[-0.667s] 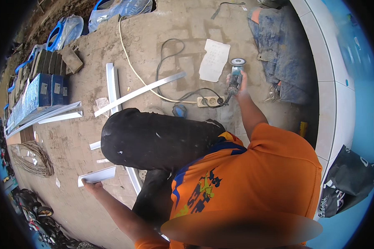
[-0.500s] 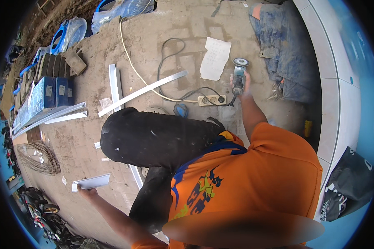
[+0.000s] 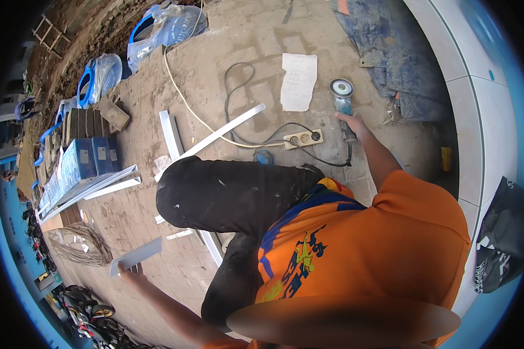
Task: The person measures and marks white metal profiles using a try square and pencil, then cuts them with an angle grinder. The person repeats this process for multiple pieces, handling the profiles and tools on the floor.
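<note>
At the far right of the floor work area my right hand (image 3: 355, 123) is wrapped round the body of an angle grinder (image 3: 343, 106). Its round disc points away from me and faces upward, and its cord hangs down to a white power strip (image 3: 303, 139). Out to the left, my left hand (image 3: 130, 272) grips the lower edge of a short flat white strip (image 3: 138, 255), held above the floor. Two long white profile strips (image 3: 227, 128) lie crossed beyond my bent knee. Part of my left fingers is hidden behind the short piece.
Torn paper with writing (image 3: 298, 82) lies beside the grinder. A blue tarp (image 3: 384, 64) is at the far right. Blue-wrapped boxes (image 3: 84, 160), more white strips (image 3: 108, 189) and a wire coil (image 3: 80, 244) are on the left. A pale cable (image 3: 186, 104) crosses the floor.
The grinder has tipped so that its disc faces me more fully, and its cord now droops in a loop. The short white strip has turned steeper in my left hand. The whole view has shifted slightly.
</note>
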Tool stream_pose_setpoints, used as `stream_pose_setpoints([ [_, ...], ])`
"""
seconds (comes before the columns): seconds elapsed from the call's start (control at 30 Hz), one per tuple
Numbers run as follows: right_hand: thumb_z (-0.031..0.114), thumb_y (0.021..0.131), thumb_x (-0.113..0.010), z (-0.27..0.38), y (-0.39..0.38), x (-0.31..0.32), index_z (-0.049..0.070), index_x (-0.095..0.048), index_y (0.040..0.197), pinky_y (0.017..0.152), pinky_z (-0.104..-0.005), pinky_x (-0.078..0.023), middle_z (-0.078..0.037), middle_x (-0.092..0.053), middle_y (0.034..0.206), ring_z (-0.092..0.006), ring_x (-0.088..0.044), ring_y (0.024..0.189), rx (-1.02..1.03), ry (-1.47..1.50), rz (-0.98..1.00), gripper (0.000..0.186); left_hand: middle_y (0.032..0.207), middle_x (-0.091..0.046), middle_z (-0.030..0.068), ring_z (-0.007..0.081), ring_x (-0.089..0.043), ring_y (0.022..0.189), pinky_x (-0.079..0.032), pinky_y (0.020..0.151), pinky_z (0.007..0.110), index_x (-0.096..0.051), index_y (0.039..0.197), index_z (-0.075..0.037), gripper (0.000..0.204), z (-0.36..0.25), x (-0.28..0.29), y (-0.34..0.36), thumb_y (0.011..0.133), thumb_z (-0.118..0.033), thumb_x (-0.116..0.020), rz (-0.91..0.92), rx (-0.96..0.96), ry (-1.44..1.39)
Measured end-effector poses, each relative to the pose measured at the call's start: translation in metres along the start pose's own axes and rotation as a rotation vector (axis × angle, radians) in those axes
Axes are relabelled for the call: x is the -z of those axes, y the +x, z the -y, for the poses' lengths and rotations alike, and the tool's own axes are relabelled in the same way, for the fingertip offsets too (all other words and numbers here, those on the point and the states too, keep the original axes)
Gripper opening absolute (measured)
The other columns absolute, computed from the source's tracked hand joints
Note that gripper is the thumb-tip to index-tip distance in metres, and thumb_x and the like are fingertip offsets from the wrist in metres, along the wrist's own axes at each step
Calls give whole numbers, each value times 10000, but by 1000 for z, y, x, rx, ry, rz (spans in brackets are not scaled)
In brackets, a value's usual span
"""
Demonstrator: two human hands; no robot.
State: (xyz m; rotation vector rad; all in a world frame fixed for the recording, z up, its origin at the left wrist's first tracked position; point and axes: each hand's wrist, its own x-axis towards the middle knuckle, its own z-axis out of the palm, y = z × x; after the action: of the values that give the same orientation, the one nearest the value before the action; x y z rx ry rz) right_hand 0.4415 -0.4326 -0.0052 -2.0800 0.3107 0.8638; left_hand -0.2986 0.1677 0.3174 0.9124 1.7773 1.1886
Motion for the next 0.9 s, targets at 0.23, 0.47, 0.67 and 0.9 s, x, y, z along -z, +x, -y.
stream_pose_setpoints([
  [0.23, 619, 831, -829, -17, -13, -16, -19, -700, 1374, 1123, -524, -542, -286, -710, 1400, -437, -680, 1336, 72, -481, -333, 847, 1522, -563, 231, 397, -572, 1434, -633, 1106, 580, -476, 1589, 19, 640, -8, -82, -58, 1129, -389, -653, 243, -62, -133],
  [0.47, 642, 844, -789, -19, -7, -22, -68, -673, 1380, 1134, -525, -536, -329, -693, 1397, -468, -672, 1328, 45, -556, -352, 897, 1568, -528, 262, 391, -570, 1442, -606, 1135, 568, -420, 1630, 15, 721, -19, -151, -114, 1132, -452, -649, 424, -103, -245],
  [0.67, 522, 944, -759, -7, -35, -21, -23, -690, 1396, 1129, -507, -530, -242, -731, 1351, -410, -682, 1303, 163, -562, -748, 711, 1577, -536, 239, 425, -583, 1425, -571, 1145, 638, -454, 1627, -58, 690, -19, -186, -103, 1142, -528, -592, 367, -92, -438],
  [0.9, 235, 1102, -677, 278, -151, 15, 28, -803, 1207, 811, -316, -566, -42, -792, 1002, -127, -707, 859, 1130, 305, -86, 264, 1490, -549, 266, 467, -610, 1285, -562, 1078, 663, -405, 1644, -65, 811, 31, -161, -46, 1137, -699, -396, 229, 149, -882],
])
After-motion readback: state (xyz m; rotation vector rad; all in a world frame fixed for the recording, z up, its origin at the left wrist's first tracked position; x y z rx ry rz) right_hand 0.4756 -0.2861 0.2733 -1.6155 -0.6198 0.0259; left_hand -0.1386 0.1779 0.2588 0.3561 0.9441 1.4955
